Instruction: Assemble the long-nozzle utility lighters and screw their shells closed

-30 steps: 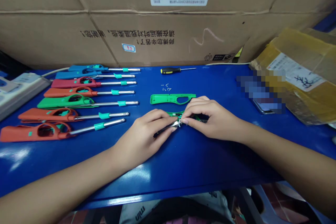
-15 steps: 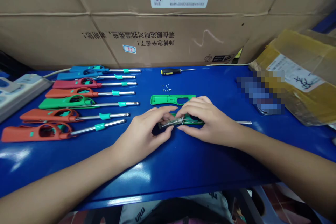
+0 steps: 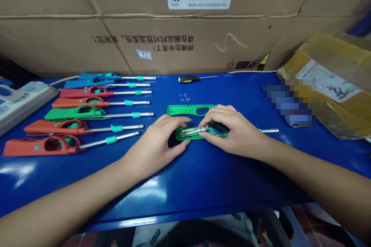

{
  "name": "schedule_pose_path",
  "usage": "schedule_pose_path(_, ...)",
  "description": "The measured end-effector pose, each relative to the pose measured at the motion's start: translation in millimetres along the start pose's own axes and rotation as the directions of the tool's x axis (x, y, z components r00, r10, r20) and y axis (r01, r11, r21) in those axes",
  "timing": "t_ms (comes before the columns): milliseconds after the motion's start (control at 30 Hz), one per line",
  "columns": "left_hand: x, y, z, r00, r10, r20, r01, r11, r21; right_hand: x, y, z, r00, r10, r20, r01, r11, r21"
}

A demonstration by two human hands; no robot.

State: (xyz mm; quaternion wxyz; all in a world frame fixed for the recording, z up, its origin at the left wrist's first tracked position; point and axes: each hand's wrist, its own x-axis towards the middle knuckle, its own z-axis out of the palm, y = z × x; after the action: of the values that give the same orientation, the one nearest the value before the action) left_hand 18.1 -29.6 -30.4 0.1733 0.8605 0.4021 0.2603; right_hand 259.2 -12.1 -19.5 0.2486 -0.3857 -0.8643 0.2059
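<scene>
An opened green lighter body (image 3: 191, 132) lies on the blue table (image 3: 203, 177), with a clear fuel tube seated inside and its metal nozzle (image 3: 269, 131) sticking out to the right. My left hand (image 3: 158, 142) holds the left end of this shell with curled fingers. My right hand (image 3: 232, 129) covers its trigger part, fingertips pinching on the tube. The matching green cover half (image 3: 189, 109) lies just behind both hands. A few tiny white screws (image 3: 183, 97) rest beyond it.
Several finished long-nozzle lighters (image 3: 87, 114) in blue, red, orange and green lie in a row at the left. A yellow-handled screwdriver (image 3: 193, 78) lies at the back. Big cardboard boxes (image 3: 174, 19) wall the rear; a taped parcel (image 3: 327, 81) sits right, a power strip (image 3: 20, 100) left.
The clear tube that both hands held above the shell now lies seated in the green body. The metal nozzle has come into view at the right.
</scene>
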Motion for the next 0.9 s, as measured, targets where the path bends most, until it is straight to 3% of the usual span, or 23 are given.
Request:
schedule_pose_path(400,-0.6,4.3,3.3,1.000,-0.010,0.029,0.011,0.999,-0.037,-0.3,1.2,1.1,0.995,0.009,0.104,-0.008,1.000,-0.012)
schedule_pose_path(900,-0.3,0.0,5.0,0.999,-0.042,-0.005,0.041,0.996,-0.085,-0.4,7.3,-4.2,0.993,0.071,0.097,-0.069,0.997,-0.023)
